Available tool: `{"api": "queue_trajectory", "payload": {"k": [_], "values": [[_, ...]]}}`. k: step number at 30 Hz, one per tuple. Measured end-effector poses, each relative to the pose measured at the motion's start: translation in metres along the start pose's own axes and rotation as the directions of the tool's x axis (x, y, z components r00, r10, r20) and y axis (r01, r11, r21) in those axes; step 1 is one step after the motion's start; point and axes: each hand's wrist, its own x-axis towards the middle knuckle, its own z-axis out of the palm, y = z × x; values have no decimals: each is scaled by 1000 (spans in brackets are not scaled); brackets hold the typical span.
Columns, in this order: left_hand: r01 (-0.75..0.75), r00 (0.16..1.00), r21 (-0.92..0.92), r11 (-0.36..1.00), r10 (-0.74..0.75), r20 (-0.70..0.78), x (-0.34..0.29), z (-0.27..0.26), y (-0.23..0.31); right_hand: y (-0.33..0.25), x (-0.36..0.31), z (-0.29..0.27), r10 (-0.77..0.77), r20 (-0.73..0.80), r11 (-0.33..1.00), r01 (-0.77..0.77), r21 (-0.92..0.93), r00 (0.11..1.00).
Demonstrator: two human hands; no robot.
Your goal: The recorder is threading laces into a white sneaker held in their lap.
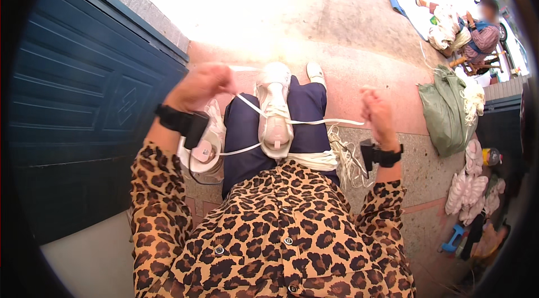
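Head view: left fingers (225, 80), right fingers (370, 105) curled around white lace (252, 106)

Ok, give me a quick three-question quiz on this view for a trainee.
1. What runs from the pale shoe over the navy trousers toward both the left hand and the right hand?
2. In the picture, where does that shoe appear? A: left of the left hand. B: between the hands. C: right of the right hand.
3. True or false: the green sack is on the person's right.

Key: 1. White lace; 2. B; 3. True.
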Motion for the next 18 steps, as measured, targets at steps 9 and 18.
{"api": "queue_trajectory", "payload": {"k": [9, 18], "values": [[-545, 716, -206, 813, 323, -619, -110, -109, 55, 92, -12, 98, -38, 324, 841, 206, -501, 945], [8, 919, 696, 718, 269, -288, -2, 44, -108, 90, -16, 101, -10, 393, 614, 315, -723, 920]]}}
